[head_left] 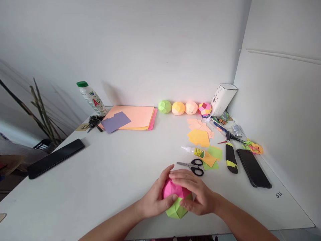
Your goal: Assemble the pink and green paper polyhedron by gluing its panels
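Note:
A folded paper ball (176,201), pink above and green below, rests near the front edge of the white table (115,167). My left hand (155,197) cups its left side with fingers curled round it. My right hand (194,194) covers its top and right side, fingers wrapped over the pink part. Just beyond my hands lie black-handled scissors (193,166) and a small glue bottle (195,151).
Several finished paper balls (184,107) line the back wall beside a white box (222,98). Coloured sheets (134,117), a green-capped bottle (91,97), keys (94,121), paper scraps (200,135), a utility knife (230,155), a phone (253,167) and a black bar (55,157) lie around.

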`<state>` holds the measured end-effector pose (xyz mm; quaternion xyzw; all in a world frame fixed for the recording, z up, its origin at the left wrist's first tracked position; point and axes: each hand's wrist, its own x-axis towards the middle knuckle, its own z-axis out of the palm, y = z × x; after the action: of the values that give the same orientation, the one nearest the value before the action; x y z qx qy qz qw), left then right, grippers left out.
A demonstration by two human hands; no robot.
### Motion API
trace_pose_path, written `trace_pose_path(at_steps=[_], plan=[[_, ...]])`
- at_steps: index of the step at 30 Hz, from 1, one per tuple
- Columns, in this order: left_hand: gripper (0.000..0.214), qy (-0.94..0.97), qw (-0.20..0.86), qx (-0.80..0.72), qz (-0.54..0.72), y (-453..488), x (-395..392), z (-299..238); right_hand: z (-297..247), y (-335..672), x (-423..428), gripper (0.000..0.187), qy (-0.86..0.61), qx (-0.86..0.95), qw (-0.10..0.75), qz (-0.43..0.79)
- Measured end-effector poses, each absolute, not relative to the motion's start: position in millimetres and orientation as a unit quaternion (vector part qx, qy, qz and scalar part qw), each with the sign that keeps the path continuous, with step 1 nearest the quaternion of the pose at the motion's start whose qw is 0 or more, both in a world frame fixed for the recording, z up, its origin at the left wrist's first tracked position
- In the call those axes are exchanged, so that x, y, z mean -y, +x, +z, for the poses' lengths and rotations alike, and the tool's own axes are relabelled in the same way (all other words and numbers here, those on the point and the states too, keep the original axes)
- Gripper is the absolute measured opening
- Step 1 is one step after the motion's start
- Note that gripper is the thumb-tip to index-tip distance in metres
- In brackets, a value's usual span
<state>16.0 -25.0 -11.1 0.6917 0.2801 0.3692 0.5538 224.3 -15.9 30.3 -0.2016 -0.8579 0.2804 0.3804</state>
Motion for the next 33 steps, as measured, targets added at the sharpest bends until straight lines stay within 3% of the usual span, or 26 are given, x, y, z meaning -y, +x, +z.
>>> trace_pose_path(at_steps=[3, 7, 14, 20, 27, 33], plan=[[0.070, 0.711, 0.514, -0.275, 0.392, 16.6, 25.3, -8.8, 24.0, 228.1, 18.2, 0.066, -0.261, 0.841, 0.382, 0.281], [0.065, 0.790, 0.329, -0.249, 0.454, 18.1, 21.9, -4.3, 12.3, 229.6, 20.2, 0.091, -0.315, 0.843, 0.294, 0.321], [0.061, 0.832, 0.212, -0.212, 0.466, 15.9, 19.1, 1.0, 15.6, 227.4, 18.6, 0.077, -0.268, 0.820, 0.335, 0.378], [0.058, 0.805, 0.303, -0.210, 0.465, 13.6, 22.5, 1.5, 25.0, 228.1, 18.6, 0.074, -0.292, 0.759, 0.334, 0.476], [0.039, 0.702, 0.440, -0.309, 0.467, 19.5, 24.6, 2.2, 26.1, 215.6, 19.5, 0.054, -0.367, 0.650, 0.339, 0.573], [0.034, 0.653, 0.530, -0.299, 0.451, 19.6, 27.2, 0.1, 24.4, 218.9, 19.5, 0.055, -0.378, 0.603, 0.320, 0.626]])
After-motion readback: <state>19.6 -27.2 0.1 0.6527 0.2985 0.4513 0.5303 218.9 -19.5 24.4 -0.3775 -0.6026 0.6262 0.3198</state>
